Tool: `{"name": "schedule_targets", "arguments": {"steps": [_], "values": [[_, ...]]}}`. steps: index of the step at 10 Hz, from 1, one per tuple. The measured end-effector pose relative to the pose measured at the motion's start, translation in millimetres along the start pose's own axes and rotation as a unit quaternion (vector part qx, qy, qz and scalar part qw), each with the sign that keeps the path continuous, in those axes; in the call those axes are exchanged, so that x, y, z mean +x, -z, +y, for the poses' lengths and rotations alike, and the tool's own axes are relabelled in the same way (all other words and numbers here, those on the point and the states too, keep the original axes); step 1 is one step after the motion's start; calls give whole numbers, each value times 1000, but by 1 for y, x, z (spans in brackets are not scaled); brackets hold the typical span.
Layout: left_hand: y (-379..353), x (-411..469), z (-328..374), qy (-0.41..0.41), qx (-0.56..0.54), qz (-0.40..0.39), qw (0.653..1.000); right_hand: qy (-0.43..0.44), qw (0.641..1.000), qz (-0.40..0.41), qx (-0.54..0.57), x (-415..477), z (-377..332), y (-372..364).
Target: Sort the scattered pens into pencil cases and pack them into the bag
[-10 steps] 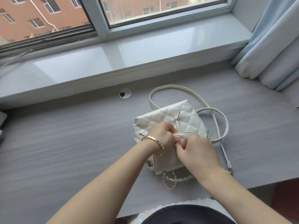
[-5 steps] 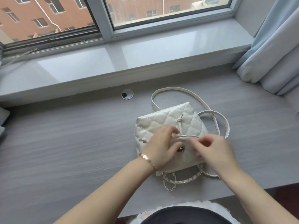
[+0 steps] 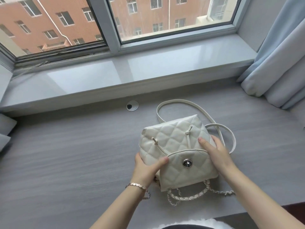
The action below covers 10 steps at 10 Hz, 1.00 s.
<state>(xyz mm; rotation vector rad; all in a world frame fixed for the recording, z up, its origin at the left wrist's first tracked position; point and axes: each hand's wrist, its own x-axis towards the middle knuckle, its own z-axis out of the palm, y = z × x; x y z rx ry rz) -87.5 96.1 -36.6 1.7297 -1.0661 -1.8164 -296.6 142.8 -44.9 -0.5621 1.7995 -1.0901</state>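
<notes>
White quilted backpack (image 3: 175, 142) lying flat on the grey wood-grain desk (image 3: 66, 162), just below the window sill (image 3: 115, 80). Diamond-stitched leather, flap (image 3: 186, 169) folded down and fastened with a silver turn-lock clasp (image 3: 186, 163). Drawstring cords with knotted ends across the front. White straps (image 3: 219, 129) looped behind toward the curtain (image 3: 280, 63); chain-woven handle (image 3: 189, 196) trailing at the near edge. Left hand (image 3: 146, 169) gripping the left side, thumb across the flap's corner. Right hand (image 3: 216, 151) spread flat against the right side, fingers extended. Rose-gold bracelet (image 3: 137, 187) on the left wrist.
</notes>
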Motion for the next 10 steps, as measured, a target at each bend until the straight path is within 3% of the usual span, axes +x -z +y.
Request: {"name": "schedule_targets", "arguments": {"steps": [3,6,7,8,9,10], "values": [[-94,12,48,-49,1,-80,996,78,988,105,-88,38,-41,97],[-158,60,69,-35,113,-88,989,-1,978,154,-143,101,-40,132],[-157,60,75,-20,189,-101,976,-20,942,222,-251,102,-56,125],[-146,53,90,-60,355,-132,923,52,904,239,-350,96,-82,104],[-127,46,115,-121,544,-106,824,126,909,181,-354,88,-112,80],[-104,50,148,-152,534,-99,826,184,913,123,-343,77,-146,55]]}}
